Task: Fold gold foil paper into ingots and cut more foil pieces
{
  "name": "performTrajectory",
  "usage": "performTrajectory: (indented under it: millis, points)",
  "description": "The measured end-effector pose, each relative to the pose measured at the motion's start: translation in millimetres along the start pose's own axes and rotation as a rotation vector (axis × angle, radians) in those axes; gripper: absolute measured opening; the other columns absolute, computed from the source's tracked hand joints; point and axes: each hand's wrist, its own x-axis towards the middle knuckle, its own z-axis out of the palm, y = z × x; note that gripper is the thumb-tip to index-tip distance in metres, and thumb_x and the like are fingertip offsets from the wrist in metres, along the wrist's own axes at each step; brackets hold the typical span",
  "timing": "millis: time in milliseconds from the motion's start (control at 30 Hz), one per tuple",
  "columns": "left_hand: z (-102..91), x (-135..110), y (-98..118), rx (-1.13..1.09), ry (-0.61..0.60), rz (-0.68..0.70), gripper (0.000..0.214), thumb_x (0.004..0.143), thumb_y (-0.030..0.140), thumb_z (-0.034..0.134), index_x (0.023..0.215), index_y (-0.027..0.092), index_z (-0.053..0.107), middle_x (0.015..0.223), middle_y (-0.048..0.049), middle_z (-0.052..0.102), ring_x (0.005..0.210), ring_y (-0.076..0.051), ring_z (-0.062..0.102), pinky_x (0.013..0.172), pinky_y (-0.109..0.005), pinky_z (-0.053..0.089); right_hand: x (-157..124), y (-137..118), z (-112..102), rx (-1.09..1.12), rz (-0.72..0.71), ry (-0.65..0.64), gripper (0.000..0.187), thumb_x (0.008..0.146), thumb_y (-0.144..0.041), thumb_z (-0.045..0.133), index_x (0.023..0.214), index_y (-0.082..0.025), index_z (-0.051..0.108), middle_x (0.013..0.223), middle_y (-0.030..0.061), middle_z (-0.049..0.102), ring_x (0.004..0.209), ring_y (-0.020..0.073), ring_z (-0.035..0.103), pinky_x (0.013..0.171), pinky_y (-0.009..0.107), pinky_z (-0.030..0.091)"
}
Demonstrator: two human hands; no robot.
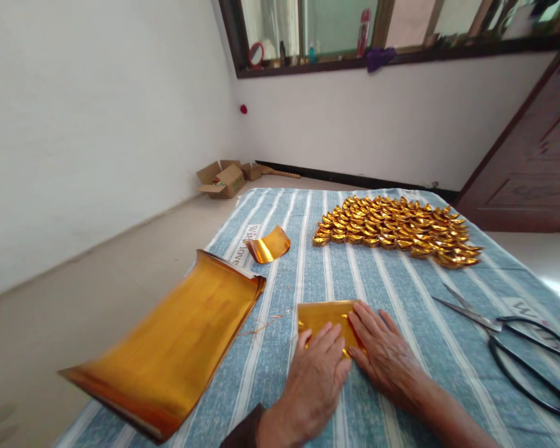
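A piece of gold foil paper (329, 311) lies flat on the striped cloth in front of me, its far edge straight. My left hand (313, 382) rests on its near part, fingers lying flat and pointing away from me. Across its right edge lies my right hand (389, 358), fingers stretched out and thumb apart from them. Both palms face down, and they hide the near portion of the sheet. To the left is a large stack of gold foil sheets (177, 336), curling at the ends. A smaller curled gold piece (271, 244) sits beyond.
Many folded gold foil ingots (392, 227) stand in rows at the back right. Black-handled scissors (494, 330) lie slightly apart at the right. The striped cloth (303, 249) covers the table. An open cardboard box (224, 180) is on the floor by the wall.
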Motion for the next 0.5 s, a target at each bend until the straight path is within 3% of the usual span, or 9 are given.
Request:
performTrajectory:
  millis: [67,200,367,500]
  points:
    - [-4.7,7,4,-0.063,0.062,-0.055,0.029,0.094,0.022,0.042,0.116,0.021,0.061,0.127,-0.0059,0.062,0.12,-0.02,0.054,0.1,-0.045,0.041,1,-1,-2,0.037,0.024,-0.003,0.047,0.09,-0.033,0.048,0.133,-0.011,0.048,0.141,0.0153,0.048,0.132,0.0281,0.041,0.103,0.049,0.035]
    - [-6.4,15,8,-0.081,0.133,-0.092,0.023,0.085,0.016,0.056,0.107,0.019,0.063,0.12,-0.0067,0.065,0.112,-0.022,0.058,0.095,-0.044,0.045,3,-3,-8,0.107,0.074,-0.036,0.048,0.091,-0.037,0.048,0.132,-0.013,0.049,0.142,0.0144,0.047,0.132,0.027,0.041,0.106,0.049,0.033]
    - [-1.5,16,1,0.007,0.16,-0.086,0.031,0.083,0.017,0.057,0.114,0.018,0.062,0.131,-0.0102,0.058,0.119,-0.026,0.053,0.098,-0.049,0.043,6,0,-14,0.179,0.092,-0.101,0.052,0.091,-0.04,0.049,0.136,-0.014,0.045,0.144,0.0137,0.045,0.135,0.0259,0.036,0.108,0.049,0.03]
    - [-3.9,17,-12,-0.014,0.099,-0.087,0.036,0.08,0.017,0.059,0.115,0.019,0.062,0.136,-0.0118,0.053,0.122,-0.029,0.05,0.098,-0.051,0.042,10,7,-19,0.28,0.111,-0.198,0.056,0.089,-0.041,0.051,0.138,-0.016,0.043,0.147,0.0134,0.04,0.137,0.0256,0.033,0.111,0.05,0.026]
